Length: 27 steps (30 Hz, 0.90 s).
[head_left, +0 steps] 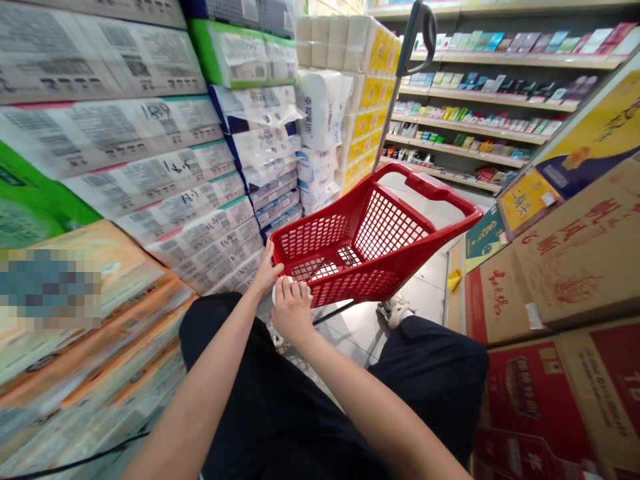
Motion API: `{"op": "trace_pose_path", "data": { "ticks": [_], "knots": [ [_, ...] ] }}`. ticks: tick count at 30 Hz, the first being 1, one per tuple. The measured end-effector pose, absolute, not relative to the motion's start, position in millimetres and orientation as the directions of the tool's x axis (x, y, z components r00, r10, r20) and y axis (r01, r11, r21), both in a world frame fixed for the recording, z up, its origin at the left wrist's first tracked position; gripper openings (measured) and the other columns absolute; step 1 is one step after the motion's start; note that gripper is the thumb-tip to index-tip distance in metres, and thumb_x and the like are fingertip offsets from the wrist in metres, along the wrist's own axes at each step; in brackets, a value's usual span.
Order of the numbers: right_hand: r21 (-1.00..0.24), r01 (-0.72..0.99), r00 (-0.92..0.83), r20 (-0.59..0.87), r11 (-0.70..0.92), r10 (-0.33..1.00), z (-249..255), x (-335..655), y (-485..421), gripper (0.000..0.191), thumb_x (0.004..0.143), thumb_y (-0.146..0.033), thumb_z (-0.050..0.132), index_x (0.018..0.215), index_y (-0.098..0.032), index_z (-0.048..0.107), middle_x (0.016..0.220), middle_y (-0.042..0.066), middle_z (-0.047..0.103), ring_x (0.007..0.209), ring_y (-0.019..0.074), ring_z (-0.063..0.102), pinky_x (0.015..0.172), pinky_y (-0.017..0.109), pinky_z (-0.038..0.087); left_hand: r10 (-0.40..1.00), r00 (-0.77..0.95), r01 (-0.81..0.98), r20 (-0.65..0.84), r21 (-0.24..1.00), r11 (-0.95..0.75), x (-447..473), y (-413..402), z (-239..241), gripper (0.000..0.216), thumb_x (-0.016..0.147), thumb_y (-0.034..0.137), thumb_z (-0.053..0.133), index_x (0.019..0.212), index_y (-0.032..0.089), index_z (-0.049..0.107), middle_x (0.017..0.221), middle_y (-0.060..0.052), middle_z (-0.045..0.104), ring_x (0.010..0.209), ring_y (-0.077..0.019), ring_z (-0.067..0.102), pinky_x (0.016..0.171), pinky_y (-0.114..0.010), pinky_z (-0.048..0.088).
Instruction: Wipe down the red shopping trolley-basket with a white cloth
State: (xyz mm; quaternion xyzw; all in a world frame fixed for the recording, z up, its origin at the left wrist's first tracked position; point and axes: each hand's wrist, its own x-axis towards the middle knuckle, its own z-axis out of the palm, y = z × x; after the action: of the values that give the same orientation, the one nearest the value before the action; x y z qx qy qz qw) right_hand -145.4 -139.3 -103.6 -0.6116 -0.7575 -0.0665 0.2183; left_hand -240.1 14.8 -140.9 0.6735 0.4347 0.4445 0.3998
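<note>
A red plastic rolling shopping basket [395, 280] with mesh sides stands in front of me, its handle pointing away to the right. My left hand [265, 272] is closed on the near left corner of its rim. Just beside it, my right hand [293, 310] presses a white wipe [307, 287], a cloth or tissue, against the near end of the basket. The fingers are bent over the wipe, so only its edges show. Inside the basket, the slotted floor is visible.
Stacked paper packs [185, 167] rise on the left, with orange packs [150, 280] nearer. Cardboard cartons [565, 267] line the right. Shelves of small boxes [485, 93] stand behind. A grey pull handle [407, 40] rises behind the basket. My knees are either side of it.
</note>
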Motion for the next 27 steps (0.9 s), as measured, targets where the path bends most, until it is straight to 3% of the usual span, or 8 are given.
{"op": "trace_pose_path", "data": {
  "ticks": [7,20,27],
  "knots": [
    [-0.14,0.955,-0.188,0.403,0.263,0.896,-100,-151,-128,0.061,0.087,-0.027,0.05,0.14,0.002,0.041,0.137,0.025,0.049,0.119,0.0309,0.045,0.107,0.047,0.03,0.944,0.214,0.218,0.251,0.93,-0.297,-245,24,-138,0.087,0.071,0.011,0.054,0.152,0.021,0.024,0.163,0.002,0.005,0.15,-0.0229,0.002,0.122,-0.036,0.003],
    [-0.124,0.956,-0.193,0.414,0.266,0.89,-97,-160,-126,0.065,0.086,-0.028,0.051,0.142,0.001,0.035,0.139,0.026,0.048,0.122,0.0311,0.045,0.106,0.047,0.032,0.934,0.243,0.236,0.261,0.918,-0.318,-252,40,-136,0.087,0.065,0.011,0.056,0.149,0.017,0.034,0.161,-0.004,0.019,0.149,-0.0249,0.011,0.122,-0.038,0.006],
    [-0.075,0.922,-0.314,0.432,0.38,0.845,-104,-144,-135,0.055,0.093,-0.021,0.04,0.145,-0.005,0.033,0.151,0.02,0.038,0.138,0.0267,0.032,0.113,0.045,0.025,0.939,0.134,0.268,0.317,0.901,-0.342,-250,24,-139,0.064,0.083,0.025,0.055,0.145,0.017,0.041,0.159,-0.006,0.027,0.148,-0.023,0.021,0.122,-0.038,0.013]
  ]
}}
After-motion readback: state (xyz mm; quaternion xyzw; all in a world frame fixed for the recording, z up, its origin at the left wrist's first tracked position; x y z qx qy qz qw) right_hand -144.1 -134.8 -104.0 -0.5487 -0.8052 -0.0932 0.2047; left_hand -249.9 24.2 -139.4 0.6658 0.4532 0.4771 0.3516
